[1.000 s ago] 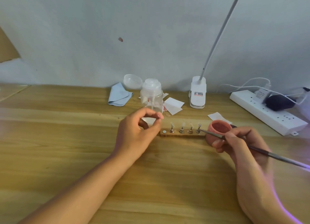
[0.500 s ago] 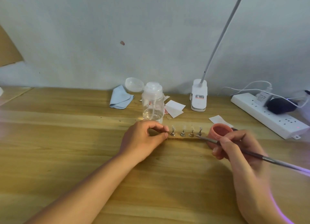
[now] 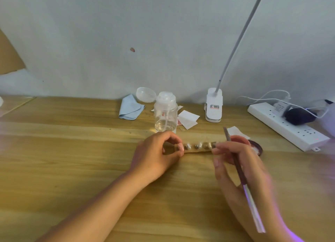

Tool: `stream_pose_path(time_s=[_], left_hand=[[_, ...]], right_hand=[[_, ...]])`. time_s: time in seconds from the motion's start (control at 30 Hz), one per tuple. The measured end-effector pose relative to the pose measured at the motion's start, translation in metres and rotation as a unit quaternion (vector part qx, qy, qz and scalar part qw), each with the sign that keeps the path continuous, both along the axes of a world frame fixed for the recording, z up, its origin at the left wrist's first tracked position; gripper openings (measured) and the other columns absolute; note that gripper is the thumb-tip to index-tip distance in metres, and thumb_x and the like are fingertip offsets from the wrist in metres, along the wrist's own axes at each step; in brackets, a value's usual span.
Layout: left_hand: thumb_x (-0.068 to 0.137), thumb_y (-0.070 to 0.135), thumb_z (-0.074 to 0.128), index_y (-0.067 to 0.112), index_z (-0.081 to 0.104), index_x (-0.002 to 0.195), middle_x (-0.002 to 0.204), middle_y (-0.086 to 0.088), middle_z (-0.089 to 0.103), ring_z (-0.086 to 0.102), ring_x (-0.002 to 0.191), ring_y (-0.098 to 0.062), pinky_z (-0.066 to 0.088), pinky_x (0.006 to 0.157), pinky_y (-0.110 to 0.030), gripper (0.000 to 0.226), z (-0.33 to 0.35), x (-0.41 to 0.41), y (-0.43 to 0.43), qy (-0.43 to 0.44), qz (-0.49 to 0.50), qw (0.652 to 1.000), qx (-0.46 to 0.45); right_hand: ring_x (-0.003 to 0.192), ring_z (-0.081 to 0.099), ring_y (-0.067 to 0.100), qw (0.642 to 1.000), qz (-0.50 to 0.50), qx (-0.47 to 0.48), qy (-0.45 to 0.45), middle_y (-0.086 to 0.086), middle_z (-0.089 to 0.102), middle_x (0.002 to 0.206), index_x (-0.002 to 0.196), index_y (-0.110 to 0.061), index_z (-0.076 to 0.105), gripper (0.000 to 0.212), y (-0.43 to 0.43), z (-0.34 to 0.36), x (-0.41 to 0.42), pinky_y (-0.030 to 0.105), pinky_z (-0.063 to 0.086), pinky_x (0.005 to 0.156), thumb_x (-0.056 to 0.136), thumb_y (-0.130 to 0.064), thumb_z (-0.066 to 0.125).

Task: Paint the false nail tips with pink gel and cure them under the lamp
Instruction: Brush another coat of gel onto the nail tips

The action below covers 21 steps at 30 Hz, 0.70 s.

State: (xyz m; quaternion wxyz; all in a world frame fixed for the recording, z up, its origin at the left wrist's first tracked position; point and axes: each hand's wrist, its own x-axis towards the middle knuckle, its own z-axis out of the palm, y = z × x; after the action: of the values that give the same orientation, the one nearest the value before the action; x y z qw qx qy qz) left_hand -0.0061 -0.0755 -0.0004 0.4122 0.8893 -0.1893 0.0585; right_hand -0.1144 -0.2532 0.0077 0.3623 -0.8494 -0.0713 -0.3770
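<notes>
Wood bench [image 3: 72, 151], grey wall behind. L hand [image 3: 155, 156] is pinching the holder strip [image 3: 197, 151] at its left end. R hand [image 3: 241, 162], gripping the brush [image 3: 239, 171], is swinging it off the nail tips [image 3: 199, 145] and touching the strip's right end. Prob. painting's pausing, strip moving next.

The pale wooden worktop [image 3: 72, 151] runs back to the wall. Along the back lie a folded blue cloth [image 3: 130, 107], a clear lid [image 3: 146, 94], a clear pump bottle [image 3: 165, 113], loose white paper squares [image 3: 187, 119], the lamp's clip base [image 3: 213, 107] and a power strip [image 3: 286, 125]. Nearer me are a wooden strip [image 3: 197, 151] bearing nail tips [image 3: 187, 146] and a pink jar [image 3: 257, 148].
</notes>
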Motion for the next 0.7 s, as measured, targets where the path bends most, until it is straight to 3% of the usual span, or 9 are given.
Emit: stream_pose_path(time_s=[0.07,0.13,0.2,0.33,0.43,0.53,0.63,0.7], left_hand=[[0.076,0.047,0.068,0.043,0.064,0.091,0.091,0.035,0.063,0.050,0.065,0.003,0.034,0.061,-0.020,0.016,0.000,-0.001,0.000,-0.011,-0.003,1.000,0.002],[0.078,0.046,0.068,0.040,0.065,0.090,0.090,0.031,0.065,0.050,0.062,0.003,0.035,0.061,-0.021,0.013,0.000,-0.002,0.000,-0.021,-0.008,1.000,-0.009],[0.081,0.044,0.068,0.038,0.065,0.089,0.090,0.026,0.066,0.050,0.061,0.004,0.035,0.060,-0.021,0.011,0.000,-0.001,-0.001,-0.028,-0.011,0.999,-0.015],[0.082,0.042,0.069,0.038,0.064,0.087,0.086,0.024,0.065,0.047,0.060,0.004,0.031,0.058,-0.021,0.008,0.000,-0.001,-0.002,-0.027,-0.016,0.999,-0.015],[0.080,0.040,0.071,0.041,0.061,0.083,0.077,0.034,0.058,0.048,0.062,0.007,0.029,0.056,-0.018,0.010,-0.001,-0.001,-0.002,-0.026,-0.007,1.000,-0.008],[0.080,0.039,0.071,0.042,0.060,0.082,0.074,0.036,0.056,0.048,0.061,0.007,0.028,0.054,-0.017,0.011,-0.002,0.000,-0.002,-0.028,-0.004,1.000,-0.006],[0.081,0.041,0.070,0.037,0.064,0.086,0.075,0.030,0.060,0.049,0.059,0.004,0.029,0.055,-0.018,0.009,-0.004,0.002,-0.001,-0.021,-0.008,1.000,-0.022],[0.082,0.042,0.069,0.036,0.065,0.088,0.082,0.026,0.064,0.049,0.059,0.001,0.032,0.058,-0.020,0.010,-0.004,0.002,-0.001,-0.017,-0.007,1.000,-0.023]], right_hand=[[0.101,0.062,0.012,0.995,-0.018,-0.100,0.019,-0.021,0.059,0.107,0.110,-0.022,0.059,0.029,0.001,0.003,0.003,0.037,0.049,0.088,0.083,-0.022,0.068],[0.100,0.059,0.018,0.977,-0.032,-0.206,0.034,-0.014,0.062,0.104,0.111,-0.019,0.058,0.032,0.002,0.008,0.009,0.038,0.043,0.088,0.082,-0.023,0.072],[0.096,0.059,0.022,0.968,-0.040,-0.243,0.050,-0.011,0.063,0.097,0.109,-0.017,0.058,0.036,0.006,0.014,0.019,0.041,0.041,0.085,0.079,-0.017,0.077],[0.096,0.056,0.019,0.968,-0.038,-0.238,0.065,-0.021,0.053,0.090,0.108,-0.018,0.057,0.031,0.021,0.024,0.037,0.037,0.033,0.078,0.082,-0.018,0.074],[0.097,0.057,0.021,0.968,-0.026,-0.241,0.069,-0.017,0.064,0.090,0.107,-0.018,0.057,0.025,0.028,0.021,0.042,0.041,0.035,0.078,0.085,-0.016,0.069],[0.093,0.058,0.022,0.970,-0.043,-0.230,0.060,-0.013,0.063,0.086,0.107,-0.016,0.059,0.024,0.029,0.018,0.041,0.042,0.037,0.078,0.085,-0.017,0.070],[0.087,0.060,0.016,0.983,-0.062,-0.170,0.032,-0.016,0.062,0.085,0.104,-0.019,0.064,0.021,0.021,0.018,0.037,0.040,0.038,0.079,0.085,-0.028,0.065],[0.087,0.059,0.007,0.998,-0.031,-0.048,0.037,-0.018,0.065,0.083,0.107,-0.031,0.064,0.024,0.016,0.017,0.028,0.040,0.040,0.082,0.093,-0.041,0.048]])
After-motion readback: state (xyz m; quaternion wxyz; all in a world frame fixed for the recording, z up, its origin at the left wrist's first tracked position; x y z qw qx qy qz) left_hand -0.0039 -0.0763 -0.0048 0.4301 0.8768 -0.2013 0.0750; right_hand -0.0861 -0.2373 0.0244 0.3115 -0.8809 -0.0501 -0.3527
